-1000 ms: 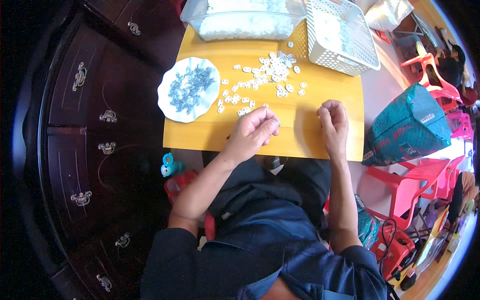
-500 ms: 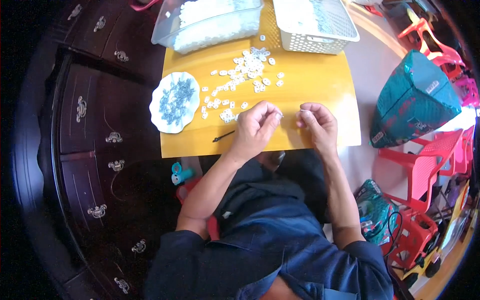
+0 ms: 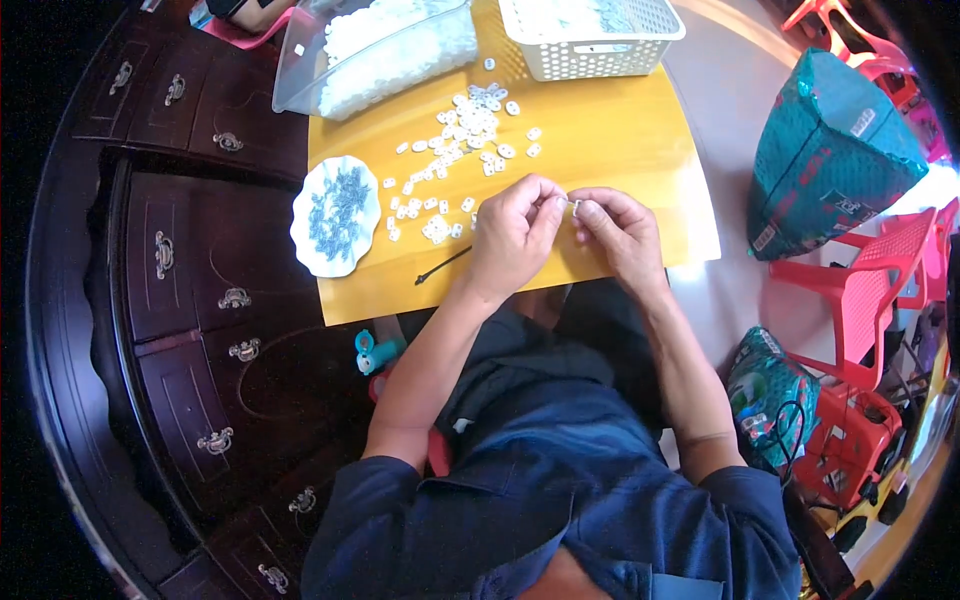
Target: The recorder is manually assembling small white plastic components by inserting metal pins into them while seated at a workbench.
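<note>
Left hand pinches narrowly, contents indiscernible; right hand grips a small white plastic piece, just beside the left pinch. Apparent step: two-handed fitting; the next move likely calls for fine alignment.

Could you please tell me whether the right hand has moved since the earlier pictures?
Yes. Judged against the yellow table, the right hand has moved leftward, closer to the left hand.

White label patches, on teal bag (not legible)
</note>
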Demonstrator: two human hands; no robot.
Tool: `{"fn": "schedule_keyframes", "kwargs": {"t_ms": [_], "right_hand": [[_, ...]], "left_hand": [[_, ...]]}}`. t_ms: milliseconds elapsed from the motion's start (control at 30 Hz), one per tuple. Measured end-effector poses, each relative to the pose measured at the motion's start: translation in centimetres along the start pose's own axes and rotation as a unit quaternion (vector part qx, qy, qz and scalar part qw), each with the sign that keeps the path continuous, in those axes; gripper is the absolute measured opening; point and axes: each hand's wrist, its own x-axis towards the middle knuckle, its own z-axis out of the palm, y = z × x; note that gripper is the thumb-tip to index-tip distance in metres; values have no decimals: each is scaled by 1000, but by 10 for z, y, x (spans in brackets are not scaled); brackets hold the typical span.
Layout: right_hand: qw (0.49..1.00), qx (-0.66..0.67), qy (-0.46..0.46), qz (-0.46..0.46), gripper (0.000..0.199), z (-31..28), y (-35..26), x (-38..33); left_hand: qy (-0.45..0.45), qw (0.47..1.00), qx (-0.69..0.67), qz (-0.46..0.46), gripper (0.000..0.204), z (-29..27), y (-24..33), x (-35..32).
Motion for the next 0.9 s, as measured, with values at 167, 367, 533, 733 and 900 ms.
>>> {"fn": "schedule_keyframes", "kwargs": {"t_ms": [167,367,533,733,900], "right_hand": [[1000,-24,6,4,20,1,-2,-1],[1000,-24,10,5,20,0,-1,-1],[999,-32,16,3,19,1,-2,0],[999,-36,13,2,20,1,2,1],[999,-40,20,-12,18,2,8,-1]], "left_hand": [[-10,1000,4,-10,7,1,-3,0],[-11,1000,8,-23,7,2,-1,0],[-8,1000,18,-17,9,1,-5,0],[-17,999,9,-26,9,3,-7,0],[-18,999,25,-30,8,3,-5,0]]}}
